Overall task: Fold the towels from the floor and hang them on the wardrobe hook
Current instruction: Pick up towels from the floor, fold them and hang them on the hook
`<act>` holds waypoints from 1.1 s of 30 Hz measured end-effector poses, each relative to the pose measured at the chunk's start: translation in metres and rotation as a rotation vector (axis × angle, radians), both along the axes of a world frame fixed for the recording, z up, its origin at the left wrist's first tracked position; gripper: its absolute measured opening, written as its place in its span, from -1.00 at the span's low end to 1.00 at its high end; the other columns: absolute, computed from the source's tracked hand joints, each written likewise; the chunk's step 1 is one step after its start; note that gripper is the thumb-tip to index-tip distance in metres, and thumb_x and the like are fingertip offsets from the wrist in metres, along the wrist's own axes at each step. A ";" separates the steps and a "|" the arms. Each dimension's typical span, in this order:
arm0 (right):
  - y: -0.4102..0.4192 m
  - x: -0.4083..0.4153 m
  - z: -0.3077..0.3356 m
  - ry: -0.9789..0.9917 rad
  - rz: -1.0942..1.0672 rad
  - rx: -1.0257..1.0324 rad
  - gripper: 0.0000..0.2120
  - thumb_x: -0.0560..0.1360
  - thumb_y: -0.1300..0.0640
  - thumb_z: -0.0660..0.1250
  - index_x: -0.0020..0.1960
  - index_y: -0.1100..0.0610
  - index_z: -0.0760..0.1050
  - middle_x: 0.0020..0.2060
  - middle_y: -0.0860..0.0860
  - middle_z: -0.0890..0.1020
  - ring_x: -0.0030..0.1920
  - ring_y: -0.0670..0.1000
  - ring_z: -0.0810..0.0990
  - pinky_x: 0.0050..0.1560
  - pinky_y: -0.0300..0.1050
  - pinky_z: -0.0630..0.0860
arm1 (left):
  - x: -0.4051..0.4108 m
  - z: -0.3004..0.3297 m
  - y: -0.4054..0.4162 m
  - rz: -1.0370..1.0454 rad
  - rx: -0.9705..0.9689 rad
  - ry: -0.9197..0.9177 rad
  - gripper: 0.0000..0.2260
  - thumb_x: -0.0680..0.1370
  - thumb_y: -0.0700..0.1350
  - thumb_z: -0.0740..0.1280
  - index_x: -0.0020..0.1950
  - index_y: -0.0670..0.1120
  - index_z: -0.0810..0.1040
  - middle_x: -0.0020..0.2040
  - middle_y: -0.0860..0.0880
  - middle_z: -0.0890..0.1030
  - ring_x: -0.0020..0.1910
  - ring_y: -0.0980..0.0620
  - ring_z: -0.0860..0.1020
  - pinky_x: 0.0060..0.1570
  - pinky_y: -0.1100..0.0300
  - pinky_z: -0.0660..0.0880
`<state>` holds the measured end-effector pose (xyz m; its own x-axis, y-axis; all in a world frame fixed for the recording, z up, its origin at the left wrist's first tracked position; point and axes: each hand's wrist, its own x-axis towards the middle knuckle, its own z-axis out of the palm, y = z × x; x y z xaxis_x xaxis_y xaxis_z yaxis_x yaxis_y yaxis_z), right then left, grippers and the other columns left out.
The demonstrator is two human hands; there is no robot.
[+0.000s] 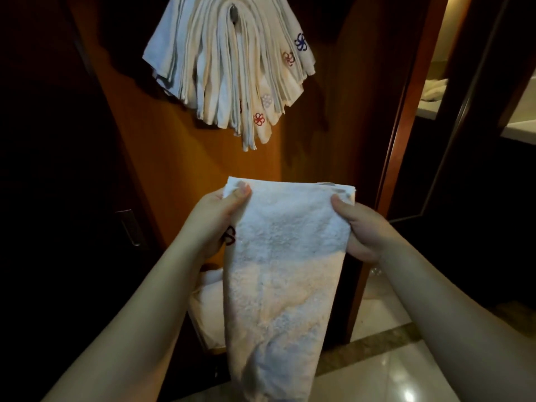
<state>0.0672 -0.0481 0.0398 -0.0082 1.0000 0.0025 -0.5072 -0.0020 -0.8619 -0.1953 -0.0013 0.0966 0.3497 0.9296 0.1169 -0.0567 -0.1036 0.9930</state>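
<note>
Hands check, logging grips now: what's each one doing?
Left hand: closed on the white towel, top left corner.
Right hand: closed on the same towel, top right corner.

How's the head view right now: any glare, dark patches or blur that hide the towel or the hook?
Head view: towel in both hands well lit and sharp; hook dim but readable among hung towels; left wardrobe side nearly black; glare spots on floor tiles; edges bowed by wide-angle lens.

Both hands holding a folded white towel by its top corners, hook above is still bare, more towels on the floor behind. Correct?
Not quite: the head view shows the hook already loaded with a fan of folded hung towels. The rest stands: left hand and right hand hold the white towel by its top corners, floor towels behind.
</note>
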 end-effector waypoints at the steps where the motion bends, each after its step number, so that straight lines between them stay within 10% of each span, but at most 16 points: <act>1: 0.003 -0.006 -0.005 -0.024 -0.054 -0.044 -0.47 0.49 0.00 0.44 0.40 0.17 0.49 0.28 0.22 0.61 0.28 0.24 0.60 0.16 0.14 0.60 | 0.002 -0.009 0.004 0.050 0.021 0.074 -0.72 0.63 0.08 0.31 0.08 -0.11 0.67 -0.06 -0.11 0.74 -0.06 -0.13 0.72 -0.15 0.06 0.64; 7: -0.014 -0.066 -0.040 -0.429 -0.532 -0.229 -0.72 0.64 -0.12 0.25 0.15 0.03 0.59 -0.05 0.01 0.74 -0.05 0.04 0.73 -0.12 -0.04 0.65 | 0.028 -0.079 -0.013 0.437 0.088 0.286 -0.64 0.66 0.08 0.24 -0.08 -0.19 0.61 -0.18 -0.17 0.66 -0.14 -0.18 0.64 -0.13 -0.10 0.55; 9: -0.030 -0.092 -0.053 -0.602 -0.671 -0.251 -0.64 0.66 -0.18 0.16 0.23 0.02 0.56 0.01 -0.03 0.69 0.02 -0.01 0.67 0.02 -0.03 0.60 | 0.041 -0.097 -0.036 0.522 0.073 0.231 -0.68 0.66 0.10 0.22 -0.13 -0.06 0.58 -0.24 0.00 0.62 -0.20 0.16 0.61 -0.16 0.16 0.53; 11: -0.050 -0.118 -0.059 -0.632 -0.659 -0.208 -0.64 0.66 -0.18 0.12 0.26 0.00 0.53 0.01 -0.10 0.66 0.08 -0.06 0.64 0.11 -0.10 0.56 | 0.053 -0.110 -0.062 0.527 0.038 0.202 -0.77 0.65 0.14 0.21 -0.06 0.10 0.58 -0.18 0.13 0.63 -0.16 0.40 0.57 -0.17 0.45 0.44; 16: -0.078 -0.146 -0.054 -0.454 -0.327 -0.048 -0.82 0.66 -0.03 0.17 -0.11 -0.13 0.45 -0.39 -0.32 0.65 -0.08 -0.32 0.66 -0.22 -0.58 0.43 | 0.061 -0.122 -0.098 0.402 0.021 0.158 -0.65 0.63 0.15 0.20 0.28 0.00 0.59 0.04 0.05 0.70 0.02 0.21 0.64 0.01 0.29 0.59; 20: -0.071 -0.126 -0.060 -0.473 -0.304 -0.050 -0.76 0.57 -0.28 0.17 -0.01 -0.23 0.56 -0.07 -0.25 0.72 0.03 -0.21 0.68 0.07 -0.20 0.58 | 0.057 -0.115 -0.093 0.332 0.018 0.077 -0.63 0.60 0.17 0.22 0.22 -0.03 0.61 -0.07 0.07 0.71 -0.07 0.26 0.65 -0.12 0.36 0.57; 25: -0.061 -0.105 -0.057 -0.385 -0.239 0.001 -0.66 0.45 -0.42 0.25 0.04 -0.29 0.65 0.05 -0.07 0.73 0.12 -0.05 0.69 0.21 0.06 0.55 | 0.048 -0.110 -0.082 0.049 -0.070 -0.002 -0.70 0.64 0.13 0.22 0.31 0.10 0.55 0.15 0.03 0.69 0.16 0.10 0.64 0.20 0.00 0.55; 30: -0.058 -0.097 -0.051 -0.398 -0.152 0.096 -0.27 0.48 -0.46 0.21 0.47 -0.01 0.42 0.33 -0.03 0.59 0.38 -0.05 0.51 0.44 0.04 0.37 | 0.044 -0.100 -0.076 -0.144 -0.012 0.025 -0.01 0.29 0.64 0.10 0.60 0.12 0.21 0.58 0.08 0.28 0.51 0.16 0.28 0.53 0.04 0.21; 33: -0.057 -0.099 -0.043 -0.562 -0.166 0.152 -0.42 0.52 -0.38 0.25 0.43 -0.11 0.43 0.24 -0.16 0.63 0.27 -0.16 0.58 0.23 -0.27 0.52 | 0.046 -0.096 -0.077 -0.193 -0.001 0.001 0.07 0.26 0.65 0.03 0.63 0.07 0.12 0.60 0.10 0.17 0.55 0.14 0.21 0.50 0.13 0.24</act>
<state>-0.0319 -0.1049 -0.0031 0.1069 0.9767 0.1864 0.0425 0.1828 -0.9822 -0.1495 -0.0786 0.0011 0.5216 0.8453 0.1156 -0.0746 -0.0898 0.9932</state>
